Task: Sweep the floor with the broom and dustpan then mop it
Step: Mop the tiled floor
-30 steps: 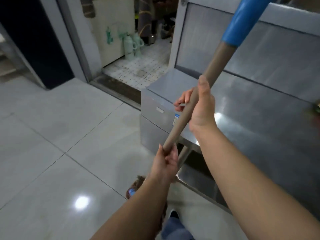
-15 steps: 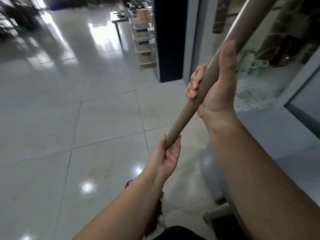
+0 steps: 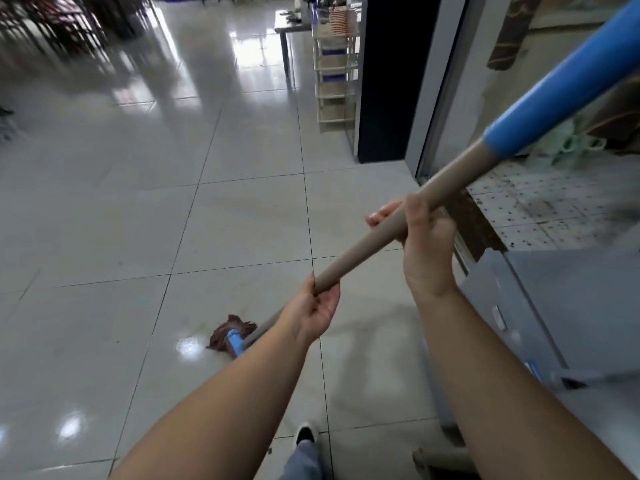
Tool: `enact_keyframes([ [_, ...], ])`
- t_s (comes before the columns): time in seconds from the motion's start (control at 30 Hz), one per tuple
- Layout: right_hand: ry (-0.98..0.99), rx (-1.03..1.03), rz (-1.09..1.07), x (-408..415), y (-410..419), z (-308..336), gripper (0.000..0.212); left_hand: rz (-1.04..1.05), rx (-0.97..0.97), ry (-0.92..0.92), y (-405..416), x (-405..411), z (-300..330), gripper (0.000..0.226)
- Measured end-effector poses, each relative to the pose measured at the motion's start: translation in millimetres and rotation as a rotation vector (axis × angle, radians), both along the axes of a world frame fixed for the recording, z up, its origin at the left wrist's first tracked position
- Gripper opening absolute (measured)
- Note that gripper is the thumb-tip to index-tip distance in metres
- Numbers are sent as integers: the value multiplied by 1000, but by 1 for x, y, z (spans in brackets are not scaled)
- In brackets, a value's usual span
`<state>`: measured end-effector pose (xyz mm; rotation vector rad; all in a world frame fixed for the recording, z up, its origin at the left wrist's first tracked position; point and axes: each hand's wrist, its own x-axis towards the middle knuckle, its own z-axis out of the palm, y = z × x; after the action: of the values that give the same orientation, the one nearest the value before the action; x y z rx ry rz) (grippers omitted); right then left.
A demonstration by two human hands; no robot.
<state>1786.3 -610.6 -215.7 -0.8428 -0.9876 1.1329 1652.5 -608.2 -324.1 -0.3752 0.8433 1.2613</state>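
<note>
A mop runs across the view from lower left to upper right. Its beige handle [image 3: 360,249] ends in a blue sleeve [image 3: 554,95] at the top. The dark reddish mop head [image 3: 227,332], fixed by a blue collar, lies on the glossy tiled floor [image 3: 145,216]. My left hand [image 3: 317,311] grips the handle low down. My right hand [image 3: 420,233] grips it higher up, fingers curled over the far side. No broom or dustpan is in view.
A stainless steel counter [image 3: 571,306] stands close on my right. Behind it a doorway opens onto a speckled tiled floor [image 3: 540,209]. A white shelf rack [image 3: 334,64] and a dark pillar [image 3: 391,77] stand ahead. My shoe [image 3: 304,434] shows below.
My view has swung left from the steel counter to the open floor. The mop head has come into sight on the tiles to the left. Both hands keep their hold on the handle.
</note>
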Motion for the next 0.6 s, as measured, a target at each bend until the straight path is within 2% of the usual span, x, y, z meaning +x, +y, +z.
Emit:
enact_keyframes([
  [0.1,-215,-206,3,14,20,-38,22,1,-117,-28,13,-4,-38,25],
  [0.17,-426,-362,38,28,36,-55,22,29,-184,-51,24,-4,-54,23],
  [0.23,-619,-511,120,37,55,-64,35,61,-208,-85,41,-2,-69,25],
  [0.33,-825,-708,168,31,83,-60,72,33,-235,-106,72,-2,-84,25],
  [0.4,-926,-710,255,14,103,-52,77,5,-261,-118,93,0,-90,25],
  [0.5,-1092,-599,333,-12,144,-36,70,-29,-266,-119,122,1,-94,25],
  [0.6,-1477,-469,376,-25,190,-28,66,-45,-308,-114,146,-6,-97,23],
])
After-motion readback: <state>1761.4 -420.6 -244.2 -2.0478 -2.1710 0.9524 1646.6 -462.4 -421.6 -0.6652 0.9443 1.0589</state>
